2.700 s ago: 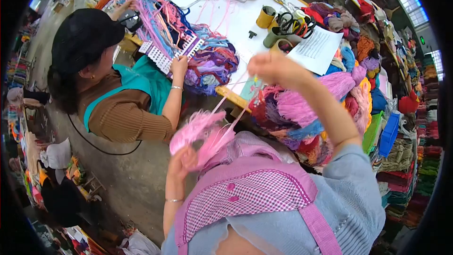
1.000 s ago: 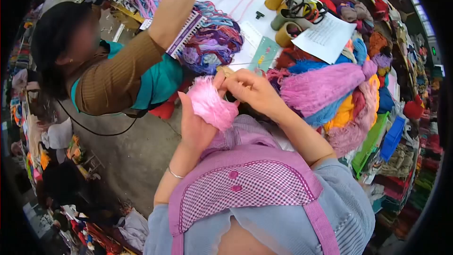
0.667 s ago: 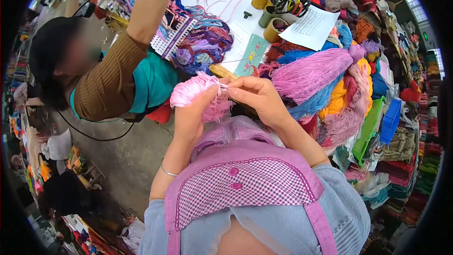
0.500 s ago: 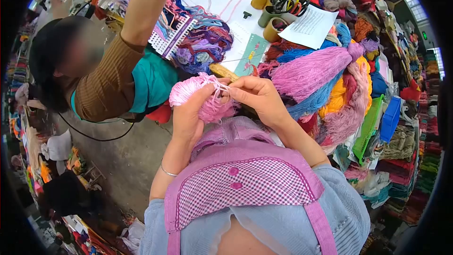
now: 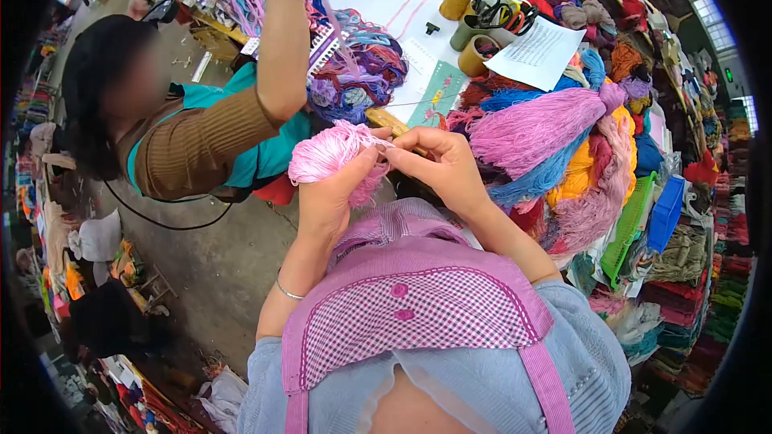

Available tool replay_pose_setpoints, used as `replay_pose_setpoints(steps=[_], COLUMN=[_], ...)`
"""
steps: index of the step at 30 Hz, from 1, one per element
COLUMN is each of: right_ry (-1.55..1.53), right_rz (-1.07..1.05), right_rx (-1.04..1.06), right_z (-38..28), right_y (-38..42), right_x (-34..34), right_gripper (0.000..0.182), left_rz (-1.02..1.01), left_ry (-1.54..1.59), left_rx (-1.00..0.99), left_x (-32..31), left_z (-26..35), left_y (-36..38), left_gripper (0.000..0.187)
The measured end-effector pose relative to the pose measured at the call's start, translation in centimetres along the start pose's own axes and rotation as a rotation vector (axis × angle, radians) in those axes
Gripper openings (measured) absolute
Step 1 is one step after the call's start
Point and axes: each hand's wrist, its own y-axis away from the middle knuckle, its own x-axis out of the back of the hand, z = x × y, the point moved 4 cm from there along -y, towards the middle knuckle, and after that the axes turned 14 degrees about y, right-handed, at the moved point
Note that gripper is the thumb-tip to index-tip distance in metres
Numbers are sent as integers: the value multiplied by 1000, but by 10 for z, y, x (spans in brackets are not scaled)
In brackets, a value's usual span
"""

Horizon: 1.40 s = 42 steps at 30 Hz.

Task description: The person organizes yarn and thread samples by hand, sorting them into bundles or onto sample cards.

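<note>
A bundle of light and darker pink yarn (image 5: 330,153) is gripped in my left hand (image 5: 334,193), just above my apron. The thumb lies along the bundle's near side and the other fingers are mostly hidden behind it. My right hand (image 5: 442,165) is at the bundle's right end, thumb and forefinger pinched on pale strands that run from it. Past my hands, a green card with small coloured tufts (image 5: 441,90) lies on the white table (image 5: 410,12). A wooden piece (image 5: 388,122) at the table edge is partly behind my fingers.
On the left a co-worker in a brown sleeve (image 5: 209,145) reaches over a heap of multicoloured yarn (image 5: 362,64). Tubs with scissors (image 5: 498,12), a printed sheet (image 5: 539,52) and a large pink hank (image 5: 539,128) are on the right, with a green basket (image 5: 627,229) and blue tray (image 5: 666,213).
The co-worker's arm has swung right over the yarn heap, and a pinkish strand now hangs from that hand. My hands stay at the bundle, with the right fingers slightly shifted on the strands.
</note>
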Motion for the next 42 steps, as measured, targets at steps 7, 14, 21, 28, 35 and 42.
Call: replay_pose_setpoints(steps=[7,14,21,28,35,42], right_ry=[-304,-239,3,-209,-875,455], right_rz=[-43,-76,-55,-65,-587,-458], right_rx=[16,-11,-52,-72,-241,-264], right_z=[-4,7,17,22,31,-13], right_y=[-10,-15,-23,-35,-72,-201], right_x=[0,-7,-11,-15,-8,84], right_gripper=[13,18,22,20,14,21], left_rz=[49,79,94,162,213,242], left_ry=[311,235,263,170,242,639], left_rx=[184,79,132,-15,75,252], left_x=[1,6,11,18,59,205], left_z=[-2,-9,-14,-10,-10,-34], left_y=[-2,-6,-10,-16,-17,30], left_gripper=[26,28,22,19,28,27])
